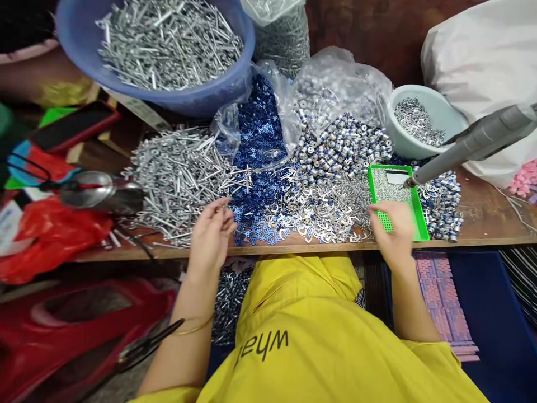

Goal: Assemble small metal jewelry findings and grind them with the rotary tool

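Observation:
My left hand (212,232) hovers at the near edge of a heap of silver metal pins (180,173), its fingers curled in a pinch on something too small to name. My right hand (394,229) rests on the near end of a green tray (373,187) holding small metal parts; its fingers are blurred, pressed down on the tray. Between the hands lie blue plastic pieces (255,207) and flat silver clips (319,210). A grey tool (470,145) points its tip at the tray's far right corner.
A blue basin (188,98) of pins stands at the back left, a pale bowl (436,109) of clips at the back right. Blue-and-silver rollers (344,145) spill from a clear bag. Red bags (50,235) lie left; a blue crate (490,313) with pink strips sits below right.

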A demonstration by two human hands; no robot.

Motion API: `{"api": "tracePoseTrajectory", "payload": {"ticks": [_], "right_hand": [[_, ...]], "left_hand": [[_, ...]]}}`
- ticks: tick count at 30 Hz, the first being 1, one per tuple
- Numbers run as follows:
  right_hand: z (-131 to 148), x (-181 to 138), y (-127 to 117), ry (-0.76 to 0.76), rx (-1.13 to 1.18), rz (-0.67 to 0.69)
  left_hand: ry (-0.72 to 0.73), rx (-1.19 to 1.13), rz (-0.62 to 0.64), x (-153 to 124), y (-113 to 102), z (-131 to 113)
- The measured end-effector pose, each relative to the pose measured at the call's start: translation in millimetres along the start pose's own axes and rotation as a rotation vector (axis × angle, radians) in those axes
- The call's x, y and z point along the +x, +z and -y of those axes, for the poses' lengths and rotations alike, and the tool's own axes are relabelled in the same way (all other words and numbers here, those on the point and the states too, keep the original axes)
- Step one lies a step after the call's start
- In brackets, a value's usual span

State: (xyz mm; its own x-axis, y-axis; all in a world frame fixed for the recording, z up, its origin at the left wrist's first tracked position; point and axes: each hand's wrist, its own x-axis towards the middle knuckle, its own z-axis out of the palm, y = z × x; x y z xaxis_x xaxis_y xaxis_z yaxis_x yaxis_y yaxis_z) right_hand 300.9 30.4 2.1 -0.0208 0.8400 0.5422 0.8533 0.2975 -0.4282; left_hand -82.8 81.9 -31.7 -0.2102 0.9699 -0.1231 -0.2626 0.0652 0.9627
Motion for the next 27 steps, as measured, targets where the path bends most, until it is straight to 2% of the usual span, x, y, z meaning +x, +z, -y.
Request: {"api": "tracePoseTrajectory", "payload": {"ticks": [2,3,6,9,11,14,18,22,25,27], "right_hand": [[8,-6,26,0.001,0.031,0.274],[10,-7,39,0.026,0.011,0.336],[9,-5,70,0.120,-0.097,0.347],[6,-2,85,0.152,-0.097,0.343],[6,-1,86,0.167,-0.002,0.313],[10,2,79,0.200,0.225,0.277],[27,3,67,0.274,0.580,0.380],[44,0,61,0.373,0.829,0.321],[57,-4,62,0.365,0.835,0.191],[64,-6,64,0.231,0.657,0.080]], "left_hand": [[-0.062,0.037,0.056,-12,24,3],[-0.088,0.088,0.087,-19,36,7],[-0.159,0.208,0.217,-36,62,21],[-0.180,0.323,0.342,-49,76,34],[-0.142,0.379,0.375,-54,83,41],[0.002,0.414,0.395,-54,98,46],[0.186,0.448,0.456,-48,122,47],[0.275,0.389,0.412,-48,134,41],[0.358,0.410,0.335,-54,134,35],[0.336,0.404,0.305,-59,131,31]]}}
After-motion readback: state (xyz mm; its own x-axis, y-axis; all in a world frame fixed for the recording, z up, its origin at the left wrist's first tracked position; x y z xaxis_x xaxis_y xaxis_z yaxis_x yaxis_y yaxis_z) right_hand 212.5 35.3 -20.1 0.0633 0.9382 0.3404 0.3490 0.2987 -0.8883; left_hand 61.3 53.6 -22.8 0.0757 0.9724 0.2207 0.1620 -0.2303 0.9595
